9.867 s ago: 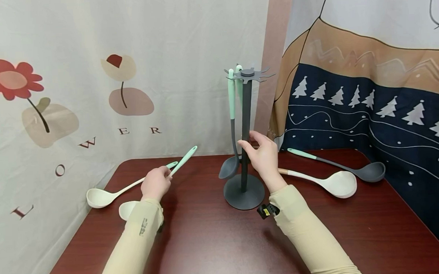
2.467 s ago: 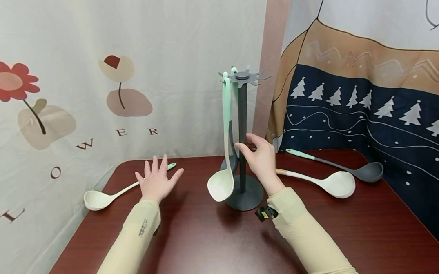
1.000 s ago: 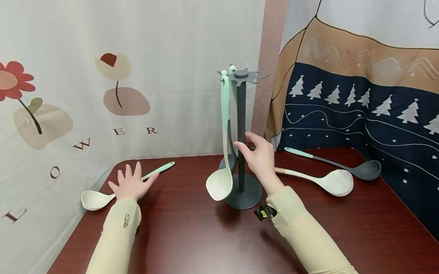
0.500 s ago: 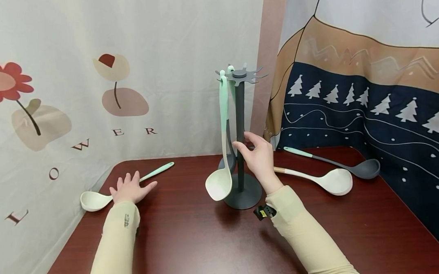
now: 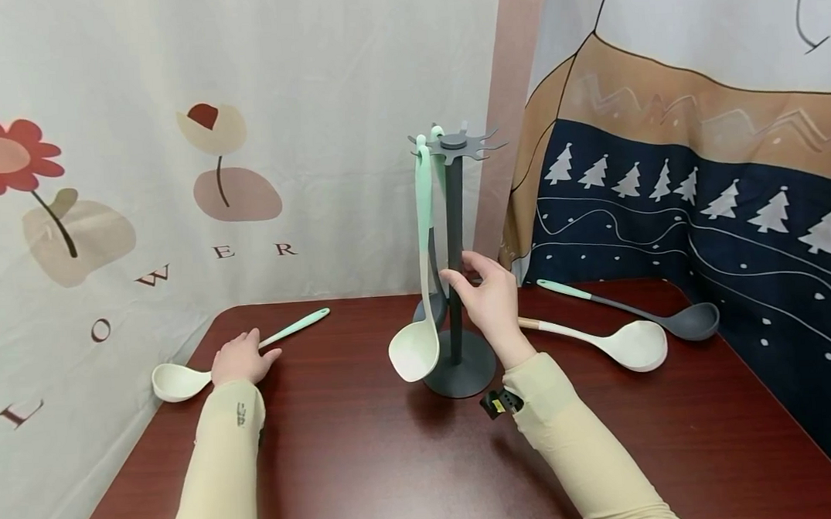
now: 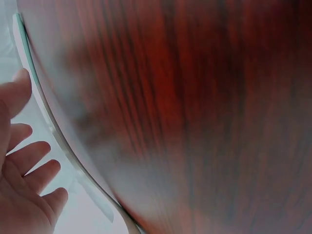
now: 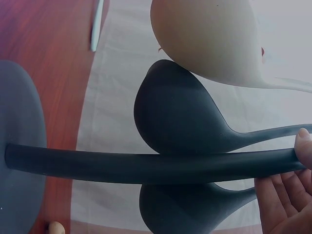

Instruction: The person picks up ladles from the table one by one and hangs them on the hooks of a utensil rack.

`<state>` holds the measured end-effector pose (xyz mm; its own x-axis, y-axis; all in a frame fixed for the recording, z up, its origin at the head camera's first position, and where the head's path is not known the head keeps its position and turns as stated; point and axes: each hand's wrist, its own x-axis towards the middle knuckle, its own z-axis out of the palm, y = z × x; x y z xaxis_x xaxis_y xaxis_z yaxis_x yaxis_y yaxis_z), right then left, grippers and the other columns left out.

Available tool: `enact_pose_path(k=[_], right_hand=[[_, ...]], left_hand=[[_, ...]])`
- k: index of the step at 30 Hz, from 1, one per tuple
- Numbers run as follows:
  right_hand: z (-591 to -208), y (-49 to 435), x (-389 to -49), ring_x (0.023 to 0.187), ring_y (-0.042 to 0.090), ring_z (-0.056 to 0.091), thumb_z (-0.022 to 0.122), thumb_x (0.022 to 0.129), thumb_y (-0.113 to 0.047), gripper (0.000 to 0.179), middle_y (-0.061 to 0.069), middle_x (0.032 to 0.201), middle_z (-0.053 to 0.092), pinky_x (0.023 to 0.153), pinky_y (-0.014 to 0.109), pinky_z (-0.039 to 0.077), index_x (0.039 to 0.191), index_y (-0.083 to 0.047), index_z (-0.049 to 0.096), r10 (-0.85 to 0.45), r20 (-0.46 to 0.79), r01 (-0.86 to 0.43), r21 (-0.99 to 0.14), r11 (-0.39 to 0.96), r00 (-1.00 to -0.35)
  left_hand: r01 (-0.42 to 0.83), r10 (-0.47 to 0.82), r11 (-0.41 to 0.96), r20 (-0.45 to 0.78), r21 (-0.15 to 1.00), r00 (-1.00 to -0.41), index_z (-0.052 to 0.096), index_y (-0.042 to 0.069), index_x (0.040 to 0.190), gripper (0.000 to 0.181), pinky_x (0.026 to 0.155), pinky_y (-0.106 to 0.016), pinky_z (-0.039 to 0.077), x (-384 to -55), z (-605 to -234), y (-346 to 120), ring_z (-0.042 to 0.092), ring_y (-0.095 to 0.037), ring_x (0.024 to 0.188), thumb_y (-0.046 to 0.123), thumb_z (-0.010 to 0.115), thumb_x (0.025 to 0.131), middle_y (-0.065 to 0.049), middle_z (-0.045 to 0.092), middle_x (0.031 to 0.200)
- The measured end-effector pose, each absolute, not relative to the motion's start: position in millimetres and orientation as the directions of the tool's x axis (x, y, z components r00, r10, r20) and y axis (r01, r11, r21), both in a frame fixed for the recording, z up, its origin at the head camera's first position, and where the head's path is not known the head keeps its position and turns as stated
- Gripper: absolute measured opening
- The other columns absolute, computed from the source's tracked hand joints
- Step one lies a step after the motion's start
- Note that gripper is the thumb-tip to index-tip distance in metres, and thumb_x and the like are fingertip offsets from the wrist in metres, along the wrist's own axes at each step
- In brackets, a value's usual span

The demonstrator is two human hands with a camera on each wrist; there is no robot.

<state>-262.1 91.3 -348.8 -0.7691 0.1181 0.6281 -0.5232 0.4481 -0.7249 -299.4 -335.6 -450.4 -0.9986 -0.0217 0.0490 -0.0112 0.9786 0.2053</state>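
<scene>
My left hand (image 5: pixel 241 358) is above the shaft of a white ladle (image 5: pixel 176 383) with a mint handle, lying on the table at the left. In the left wrist view, the fingers of my left hand (image 6: pixel 29 161) are spread and bent slightly, with a gap between them and the ladle shaft (image 6: pixel 53 127). My right hand (image 5: pixel 490 299) grips the pole of a dark grey utensil stand (image 5: pixel 454 211) between thumb and fingers. A white ladle (image 5: pixel 416 351) with a mint handle hangs from the stand's hooked top. Behind it hang grey ladles (image 7: pixel 180 109), one partly hidden by the pole.
To the right of the stand lies a white ladle (image 5: pixel 638 346) with a wood-coloured handle part. Beside it is a grey ladle (image 5: pixel 697 321) with a mint handle. The dark red table (image 5: pixel 369 463) meets a printed curtain (image 5: pixel 354 138) at the back.
Earlier my left hand held a second white ladle, which now hangs on the stand. The left hand then moved left and lowered over the remaining left ladle. My right hand stays on the pole.
</scene>
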Motion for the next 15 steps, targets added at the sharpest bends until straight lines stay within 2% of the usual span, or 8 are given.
enact_pose_path(k=[7,15], right_hand=[[-348.9,91.0,-261.8,0.087,0.023,0.067,0.077,0.089,-0.020,0.021,0.008,0.092,0.072,0.075,0.039,0.057,0.105,-0.006,0.074,0.119,0.621,-0.517,-0.730,0.446,-0.774],[-348.3,90.6,-261.4,0.087,0.023,0.066,0.077,0.088,-0.020,0.023,0.009,0.092,0.072,0.076,0.040,0.057,0.105,-0.006,0.074,0.120,0.618,-0.512,-0.732,0.450,-0.777]], left_hand=[[-0.033,-0.041,0.980,0.032,0.199,-0.999,0.046,-0.012,0.135,0.058,0.093,-0.063,0.043,-298.3,-452.7,-337.0,0.049,-0.056,0.115,0.025,0.065,0.094,-0.037,0.051,0.130],[-0.055,-0.056,0.977,-0.001,0.204,-0.998,0.052,-0.009,0.129,0.045,0.085,-0.061,0.047,-295.8,-450.0,-336.8,0.054,-0.054,0.111,0.016,0.064,0.094,-0.036,0.056,0.122]])
